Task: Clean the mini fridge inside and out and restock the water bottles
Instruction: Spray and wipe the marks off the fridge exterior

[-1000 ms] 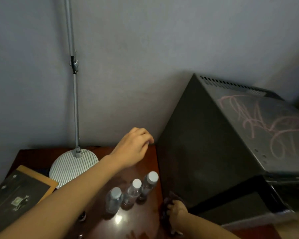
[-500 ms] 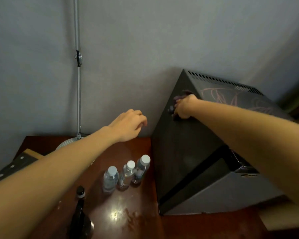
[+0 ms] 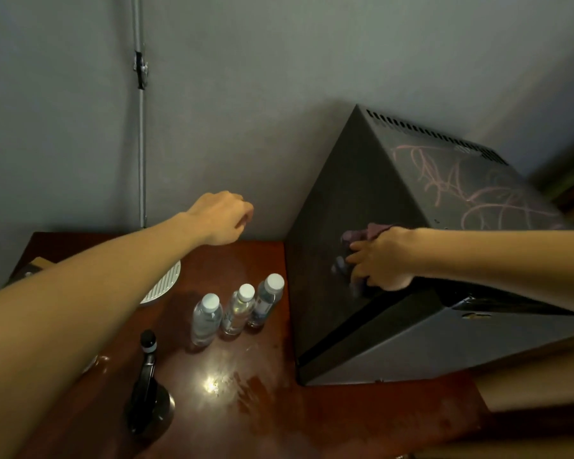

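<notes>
A black, box-shaped metal mini fridge [image 3: 332,207] stands on the right part of a glossy reddish-brown wooden table [image 3: 279,412], its back close to the grey wall [image 3: 312,61]; pink scribbles cross its top. The right hand [image 3: 383,260] reaches across to the fridge's left side panel; its fingers [image 3: 358,256] curl round a crumpled purple cloth [image 3: 370,231] and hold it against that panel, near the upper edge. The left hand [image 3: 222,217] hovers above the table's rear edge, apart from the fridge, fingers loosely curled and holding nothing. Three clear plastic water bottles [image 3: 238,313] with white caps stand upright in a close row on the table, just beside the fridge's left side. A dark spray bottle [image 3: 146,376] stands nearer the front; a white ribbed round lamp base [image 3: 164,284] shows partly beneath the left forearm; a grey metal pole [image 3: 141,127] runs up the wall.
</notes>
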Available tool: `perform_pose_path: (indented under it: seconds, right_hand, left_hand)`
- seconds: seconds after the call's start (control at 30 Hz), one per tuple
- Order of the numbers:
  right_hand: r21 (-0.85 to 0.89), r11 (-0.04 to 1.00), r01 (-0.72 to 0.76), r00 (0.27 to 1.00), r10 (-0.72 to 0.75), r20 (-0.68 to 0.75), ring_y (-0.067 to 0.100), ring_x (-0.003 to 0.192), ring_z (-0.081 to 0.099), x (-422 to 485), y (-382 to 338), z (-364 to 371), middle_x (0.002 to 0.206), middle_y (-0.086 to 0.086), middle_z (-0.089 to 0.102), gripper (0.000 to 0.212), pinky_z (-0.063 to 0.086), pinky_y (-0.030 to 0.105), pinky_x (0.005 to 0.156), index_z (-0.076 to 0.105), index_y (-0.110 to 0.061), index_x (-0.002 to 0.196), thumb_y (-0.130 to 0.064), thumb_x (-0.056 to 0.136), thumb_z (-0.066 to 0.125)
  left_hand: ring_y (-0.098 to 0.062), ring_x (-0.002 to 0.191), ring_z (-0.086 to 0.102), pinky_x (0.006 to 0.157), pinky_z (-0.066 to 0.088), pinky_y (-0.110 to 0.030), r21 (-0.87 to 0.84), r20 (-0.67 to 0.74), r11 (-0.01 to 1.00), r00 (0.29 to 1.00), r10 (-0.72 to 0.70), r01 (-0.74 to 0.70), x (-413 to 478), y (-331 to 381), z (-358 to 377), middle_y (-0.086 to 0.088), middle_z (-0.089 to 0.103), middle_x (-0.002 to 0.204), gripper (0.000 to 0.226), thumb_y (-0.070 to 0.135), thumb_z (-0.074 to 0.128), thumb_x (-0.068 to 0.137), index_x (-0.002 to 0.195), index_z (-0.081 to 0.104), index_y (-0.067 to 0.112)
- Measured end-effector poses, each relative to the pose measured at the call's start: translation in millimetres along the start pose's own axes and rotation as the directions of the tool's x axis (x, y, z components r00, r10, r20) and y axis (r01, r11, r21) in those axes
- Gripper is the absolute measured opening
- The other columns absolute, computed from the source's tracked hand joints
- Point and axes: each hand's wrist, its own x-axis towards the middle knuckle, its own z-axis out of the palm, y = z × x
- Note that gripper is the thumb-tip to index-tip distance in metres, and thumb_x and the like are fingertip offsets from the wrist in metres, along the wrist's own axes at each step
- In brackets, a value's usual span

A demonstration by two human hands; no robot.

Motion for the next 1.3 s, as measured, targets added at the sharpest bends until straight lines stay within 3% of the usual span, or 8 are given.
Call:
perform_pose_path:
  seconds: [0.1,0.2,0.37,0.5,0.63,0.87,1.13,1.3]
  right_hand:
    - [-0.097,0.983,0.157,0.983,-0.146,0.112,0.025,0.145,0.013,3.7,-28.8,7.5,0.155,-0.004,0.022,0.044,0.021,0.045,0.115,0.032,-0.031,0.145,-0.031,0.101,0.032]
    - [-0.006,0.99,0.137,0.975,-0.134,0.178,0.025,0.146,0.005,45.3,-54.6,16.2,0.158,-0.004,0.015,0.05,0.019,0.047,0.115,0.023,-0.029,0.149,-0.04,0.1,0.03]
    - [0.248,0.965,0.081,0.997,-0.076,-0.028,0.031,0.141,0.02,113.3,-95.4,52.7,0.151,0.01,0.03,0.043,0.013,0.046,0.115,0.043,-0.018,0.141,-0.025,0.098,0.045]
    - [0.023,0.99,0.137,0.974,-0.139,0.179,0.025,0.147,-0.004,145.2,-100.0,37.9,0.16,-0.001,0.008,0.053,0.009,0.047,0.117,0.016,-0.031,0.15,-0.041,0.101,0.031]
    - [-0.098,0.989,0.11,0.976,-0.088,0.2,0.025,0.147,0.003,178.8,-70.5,30.5,0.159,-0.002,0.009,0.054,0.016,0.048,0.115,0.015,-0.031,0.15,-0.048,0.099,0.022]
    - [0.009,0.996,-0.087,0.993,0.086,0.075,0.028,0.145,0.009,227.4,47.9,-15.0,0.157,0.0,0.017,0.051,0.024,0.049,0.11,0.028,-0.04,0.145,-0.051,0.096,0.025]
    - [0.013,0.967,-0.254,0.967,0.254,-0.035,0.024,0.147,0.009,189.8,161.9,-49.1,0.159,-0.007,0.014,0.056,0.015,0.056,0.114,0.017,-0.044,0.147,-0.057,0.093,0.02]
    - [0.069,0.989,-0.133,0.989,0.137,-0.048,0.022,0.144,0.019,128.2,135.3,-44.6,0.155,-0.004,0.025,0.049,0.017,0.047,0.116,0.029,-0.034,0.146,-0.044,0.098,0.025]
  left_hand:
    - [-0.031,0.099,0.058,0.076,0.051,-0.04,0.004,0.009,1.0,1.0,-0.007,0.007,7.0,-2.4,8.0,-0.009,0.06,0.108,0.025,0.021,0.048,0.09,0.112,0.06,0.014]
    - [-0.032,0.1,0.058,0.078,0.052,-0.043,-0.034,0.002,0.999,1.0,-0.003,0.003,13.2,-2.8,14.2,-0.009,0.06,0.11,0.025,0.021,0.047,0.091,0.112,0.06,0.015]
    - [-0.029,0.097,0.058,0.076,0.051,-0.042,-0.051,-0.04,0.997,0.998,0.048,-0.05,18.3,-13.2,27.3,-0.009,0.06,0.108,0.025,0.022,0.046,0.093,0.114,0.058,0.015]
    - [-0.028,0.098,0.057,0.078,0.051,-0.043,-0.068,-0.047,0.997,0.998,0.031,-0.035,19.0,-35.7,38.9,-0.008,0.059,0.109,0.025,0.023,0.044,0.094,0.115,0.058,0.016]
    - [-0.028,0.097,0.056,0.078,0.05,-0.043,-0.086,-0.01,0.996,1.0,-0.008,0.007,21.9,-59.3,51.4,-0.007,0.059,0.106,0.023,0.022,0.044,0.094,0.112,0.058,0.016]
    - [-0.026,0.098,0.054,0.081,0.049,-0.042,-0.136,0.089,0.989,0.995,-0.041,0.053,39.6,-84.8,77.9,-0.004,0.058,0.105,0.019,0.021,0.046,0.094,0.108,0.059,0.02]
    - [-0.032,0.099,0.056,0.076,0.05,-0.04,-0.128,0.121,0.99,0.992,-0.044,0.059,58.7,-76.3,78.4,-0.01,0.057,0.106,0.02,0.02,0.05,0.092,0.109,0.058,0.014]
    - [-0.031,0.101,0.056,0.076,0.05,-0.04,-0.127,0.074,0.992,0.997,-0.015,0.024,56.0,-52.3,67.2,-0.009,0.058,0.109,0.024,0.021,0.05,0.093,0.113,0.059,0.014]
